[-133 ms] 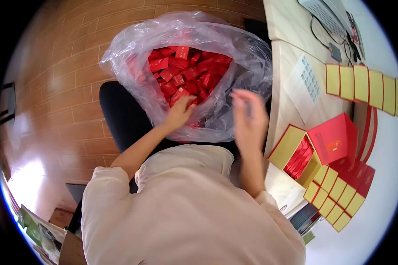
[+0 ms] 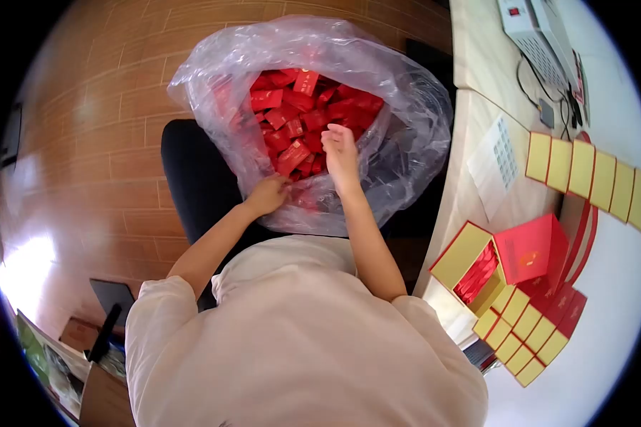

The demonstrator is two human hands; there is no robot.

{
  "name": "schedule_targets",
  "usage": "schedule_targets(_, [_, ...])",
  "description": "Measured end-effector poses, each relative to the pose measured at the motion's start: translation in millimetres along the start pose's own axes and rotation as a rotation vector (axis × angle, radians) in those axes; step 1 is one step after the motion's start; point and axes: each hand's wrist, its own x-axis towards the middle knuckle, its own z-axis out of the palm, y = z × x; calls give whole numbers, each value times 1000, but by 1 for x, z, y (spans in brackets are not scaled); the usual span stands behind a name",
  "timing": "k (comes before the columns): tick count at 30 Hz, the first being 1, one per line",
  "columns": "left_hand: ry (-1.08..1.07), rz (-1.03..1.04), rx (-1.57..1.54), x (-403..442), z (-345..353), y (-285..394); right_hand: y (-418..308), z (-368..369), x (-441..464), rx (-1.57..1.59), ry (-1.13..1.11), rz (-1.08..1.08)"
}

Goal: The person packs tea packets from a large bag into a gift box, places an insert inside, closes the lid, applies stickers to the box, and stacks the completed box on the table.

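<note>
- While the right hand [image 2: 342,153] was over the near right part of the packets [image 2: 292,129], most of them lay to its left and beyond it, inside the bag [image 2: 299,35]; whether it touched any could not be told.
- The right hand's fingers were loosely bent, making a narrow shape; whether they pinched anything I cannot tell.
- The left hand [image 2: 267,196] was at the near left edge of the bag's mouth, with the packets to its right and farther off. Its fingers were bent and narrow, and I cannot tell what was between the tips.
- Pale printing showed on some red packets, one at the far side and one near the middle, but it was too small to read.
- On the table [image 2: 470,57] to the right, the sheet [image 2: 497,160] bore rows of small bluish marks, not legible.
- Nearer, the open box [image 2: 457,257] held more red packets; its red lid [image 2: 523,249] bore a round gold-orange emblem. No brand could be made out.
- The stacked boxes [image 2: 530,331] at the near right had tiny pale writing on their red sides, unreadable.
- A row of boxes [image 2: 582,171] was farther off, near the sheet.
- The chair [image 2: 192,171] was just left of the bag.
</note>
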Motion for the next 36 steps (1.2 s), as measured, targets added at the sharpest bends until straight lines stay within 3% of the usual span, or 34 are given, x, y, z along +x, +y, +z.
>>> schedule_targets(1, [-27,-12,5,-3,-21,4,37,28,27,-22,1,155])
schedule_targets(3, [26,-22,-135,5,-22,18,109,38,63,-266,118,197])
schedule_targets(5, [120,-62,-206,13,-18,5,106,38,81,-495,165,336])
schedule_targets(8, [161,-178,-234,17,-13,-19,116,26,103,-609,262,458])
schedule_targets(11, [142,-167,-262,29,-15,-22,120,13,125,-694,321,623])
schedule_targets(16, [171,-294,-359,40,-17,-21,150,10,146,-1065,199,568])
schedule_targets(19, [161,-328,-395,41,-16,-23,155,4,159,-925,228,668])
schedule_targets(21, [139,-335,-376,42,-15,-27,149,3,159,-973,277,577])
schedule_targets(24, [111,-311,-546,47,-15,-27,130,0,135,-896,244,238])
schedule_targets(26, [13,-634,-907,56,-23,-22,108,5,105,-623,157,55])
schedule_targets(27, [9,-627,-912,58,-29,-17,86,12,87,-553,116,53])
schedule_targets(30, [-240,-741,-1369,60,-36,-8,41,40,33,-274,21,-128])
schedule_targets(33, [-226,-638,-1591,56,-46,4,25,54,0,-208,-235,-333])
schedule_targets(34, [-122,-620,-1681,54,-53,7,24,52,-1,-232,-318,-382])
schedule_targets(35, [-120,-618,-1679,54,-54,5,21,48,-1,-256,-402,-430])
schedule_targets(36, [36,-638,-1562,55,-54,3,22,45,3,-255,-403,-433])
